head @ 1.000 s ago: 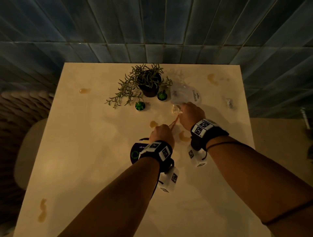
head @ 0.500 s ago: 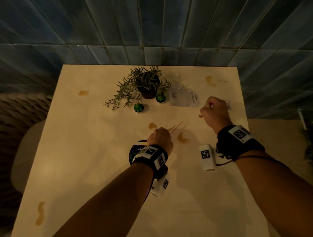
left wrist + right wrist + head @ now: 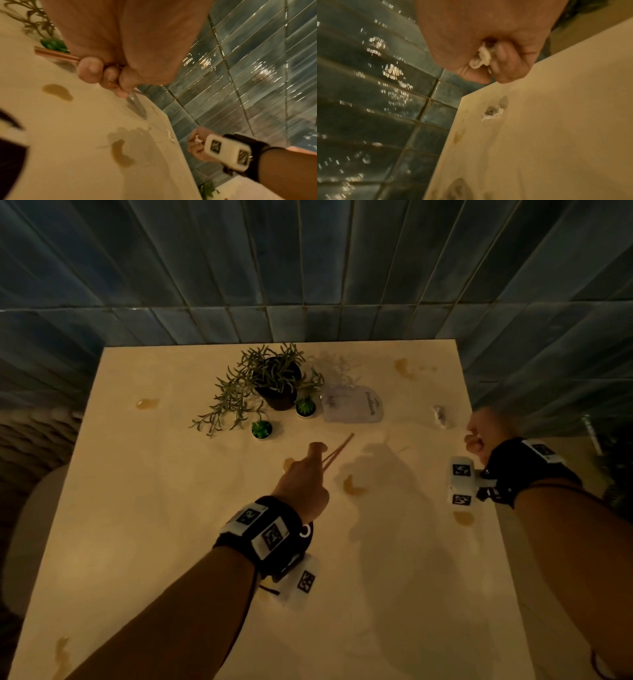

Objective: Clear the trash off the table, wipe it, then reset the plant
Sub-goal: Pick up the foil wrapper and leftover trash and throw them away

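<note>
Stained table: left hand fingers curled round chopsticks; right hand fisted on white scrap.

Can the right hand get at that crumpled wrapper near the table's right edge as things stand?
Probably yes: the wrapper lies bare just beyond the right hand, nothing between. But that hand already holds a paper scrap, so its grip is partly taken.
</note>
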Demonstrator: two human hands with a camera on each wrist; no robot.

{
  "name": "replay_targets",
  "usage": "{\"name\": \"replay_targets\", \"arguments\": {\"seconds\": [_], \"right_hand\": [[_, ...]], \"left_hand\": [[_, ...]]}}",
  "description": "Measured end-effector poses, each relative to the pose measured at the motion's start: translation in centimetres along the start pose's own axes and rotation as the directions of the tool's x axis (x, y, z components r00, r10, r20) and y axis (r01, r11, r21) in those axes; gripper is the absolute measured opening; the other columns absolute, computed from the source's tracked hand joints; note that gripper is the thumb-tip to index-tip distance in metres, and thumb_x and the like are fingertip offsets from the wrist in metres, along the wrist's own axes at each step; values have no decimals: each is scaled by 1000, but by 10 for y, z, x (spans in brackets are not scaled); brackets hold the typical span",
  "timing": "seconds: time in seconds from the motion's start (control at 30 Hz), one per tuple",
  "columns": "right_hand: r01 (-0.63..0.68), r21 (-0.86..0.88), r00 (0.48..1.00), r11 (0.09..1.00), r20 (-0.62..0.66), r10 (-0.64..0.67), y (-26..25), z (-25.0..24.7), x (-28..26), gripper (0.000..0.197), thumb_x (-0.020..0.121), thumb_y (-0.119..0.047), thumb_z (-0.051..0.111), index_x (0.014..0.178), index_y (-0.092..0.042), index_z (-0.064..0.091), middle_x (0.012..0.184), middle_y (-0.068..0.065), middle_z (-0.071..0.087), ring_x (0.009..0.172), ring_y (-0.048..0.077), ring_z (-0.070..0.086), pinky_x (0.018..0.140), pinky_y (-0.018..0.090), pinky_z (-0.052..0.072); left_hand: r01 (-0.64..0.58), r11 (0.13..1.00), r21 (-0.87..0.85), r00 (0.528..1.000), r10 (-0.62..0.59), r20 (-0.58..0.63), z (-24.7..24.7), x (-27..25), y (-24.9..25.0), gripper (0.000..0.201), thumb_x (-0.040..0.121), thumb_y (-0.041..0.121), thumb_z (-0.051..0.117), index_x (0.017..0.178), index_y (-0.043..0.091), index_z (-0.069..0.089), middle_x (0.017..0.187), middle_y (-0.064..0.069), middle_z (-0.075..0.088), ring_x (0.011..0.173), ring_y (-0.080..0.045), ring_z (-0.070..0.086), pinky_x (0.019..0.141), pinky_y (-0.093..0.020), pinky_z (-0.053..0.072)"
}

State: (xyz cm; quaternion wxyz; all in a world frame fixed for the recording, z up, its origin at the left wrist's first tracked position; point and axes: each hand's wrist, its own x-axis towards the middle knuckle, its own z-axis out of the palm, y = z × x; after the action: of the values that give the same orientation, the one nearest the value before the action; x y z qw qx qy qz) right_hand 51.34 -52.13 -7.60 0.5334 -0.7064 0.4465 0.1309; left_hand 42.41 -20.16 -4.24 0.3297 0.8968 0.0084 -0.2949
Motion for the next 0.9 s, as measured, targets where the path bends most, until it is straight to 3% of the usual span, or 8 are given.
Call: {"name": "replay_targets", "arguments": {"seconds": [0.1, 0.17, 0.23, 0.27, 0.5, 0.7, 0.8, 0.9], "right_hand": [[85, -348, 996, 934, 49, -73, -5, 14, 9, 23, 84, -33, 50, 71, -14, 46, 68, 11, 44, 56, 27, 44, 54, 30, 41], [187, -588, 977, 787, 30, -210, -3, 25, 20, 58, 77, -60, 52, 101, -7, 59, 98, 22, 62, 85, 39, 61, 75, 47, 52], [211, -746, 956, 632, 23, -292, -1, 36, 19, 85, 84, -60, 51, 143, -4, 31, 145, 25, 38, 129, 44, 41, 104, 55, 37], [224, -782, 945, 582, 29, -324, 1, 40, 17, 89, 88, -56, 50, 149, -2, 15, 151, 26, 29, 136, 43, 33, 110, 53, 30], [276, -862, 898, 424, 74, -434, 11, 46, 19, 64, 99, -39, 34, 147, -1, 13, 132, 31, 49, 118, 47, 50, 98, 52, 38], [312, -876, 884, 366, 127, -449, 14, 42, 21, 48, 100, -27, 37, 139, -1, 27, 125, 26, 56, 114, 44, 54, 89, 47, 44], [328, -874, 878, 358, 142, -458, 15, 41, 23, 48, 98, -23, 41, 138, -2, 26, 124, 25, 58, 113, 42, 57, 88, 46, 45], [323, -849, 885, 419, 114, -451, 13, 39, 24, 46, 98, -20, 39, 137, 1, 26, 123, 27, 57, 113, 43, 56, 88, 46, 46]], "left_hand": [[-58, 998, 39, 997, 60, -49, -16, 7, 24, 36, 88, 0, 39, 119, 13, 52, 109, -12, 61, 99, -34, 56, 72, -31, 39], [-97, 995, 26, 987, 100, -127, -25, 17, 39, 25, 95, 7, 36, 109, 4, 56, 111, -16, 63, 103, -35, 56, 73, -31, 37], [-106, 994, 30, 979, 109, -172, -31, 31, 53, 31, 100, 28, 39, 110, 2, 53, 109, -19, 62, 101, -36, 57, 71, -34, 39], [-100, 993, 70, 975, 112, -192, -34, 40, 59, 39, 98, 38, 42, 113, 4, 52, 109, -17, 62, 100, -35, 59, 72, -34, 42], [-74, 825, 561, 970, 190, -151, -32, 104, 76, 55, 82, 35, 66, 125, 12, 43, 115, -10, 63, 103, -33, 62, 78, -40, 52], [-51, 753, 656, 993, 105, -44, -23, 131, 75, 83, 70, 57, 75, 132, 10, 46, 125, -10, 60, 114, -30, 58, 90, -39, 49], [-53, 721, 691, 994, 103, -31, -18, 134, 79, 70, 76, 54, 71, 129, 13, 53, 124, -7, 62, 114, -29, 59, 89, -39, 50], [-50, 730, 681, 984, 155, -94, -15, 129, 86, 32, 91, 31, 57, 115, 12, 63, 114, -10, 67, 105, -31, 63, 83, -39, 51]]}}
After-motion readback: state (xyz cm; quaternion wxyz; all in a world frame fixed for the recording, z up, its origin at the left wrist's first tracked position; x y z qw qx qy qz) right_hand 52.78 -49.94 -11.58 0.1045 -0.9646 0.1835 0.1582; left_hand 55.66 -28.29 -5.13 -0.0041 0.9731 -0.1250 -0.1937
